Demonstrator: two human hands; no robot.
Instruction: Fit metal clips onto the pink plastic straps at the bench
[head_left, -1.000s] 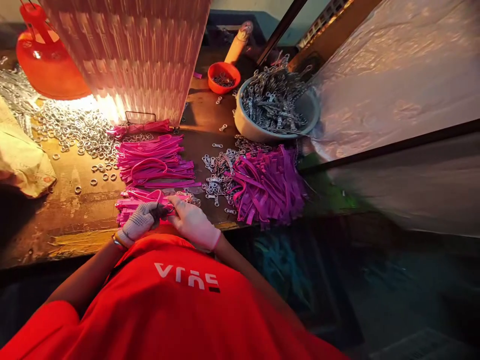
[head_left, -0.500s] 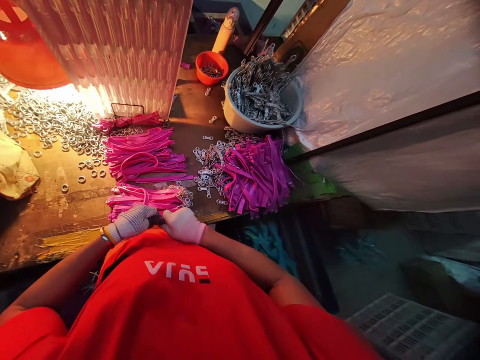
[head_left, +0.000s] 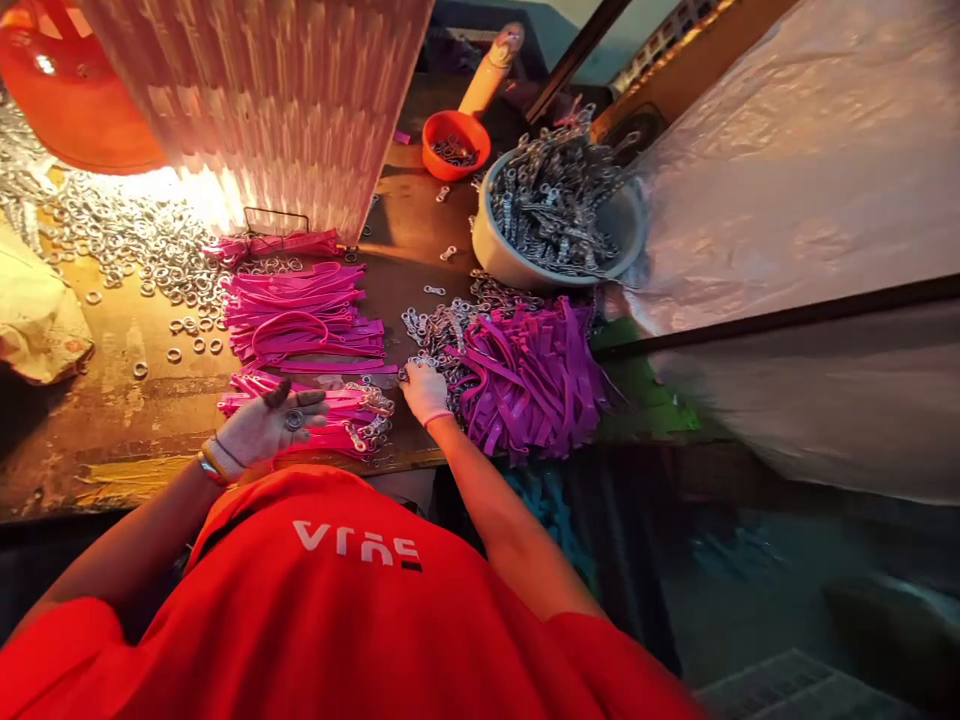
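My gloved left hand (head_left: 264, 428) is turned palm up over the near stack of pink straps (head_left: 341, 405), fingers spread, with a small metal ring (head_left: 292, 419) lying in the palm. My gloved right hand (head_left: 424, 392) reaches out to the right. Its fingertips are down on the scatter of small metal clasps (head_left: 431, 330), beside the heap of purple straps (head_left: 534, 375). Whether it has pinched a clasp is hidden. A second stack of pink straps (head_left: 304, 315) lies further back.
A grey bowl (head_left: 517, 268) heaped with metal hooks stands behind the purple straps, with a small orange bowl (head_left: 454, 145) beyond it. Loose metal rings (head_left: 142, 245) spread at the left under a lit ribbed shade (head_left: 277, 100). Plastic sheeting (head_left: 787, 170) covers the right.
My hands were together at the table's near edge. Now they have parted: the right has reached forward to the clasps and the left has turned palm up.
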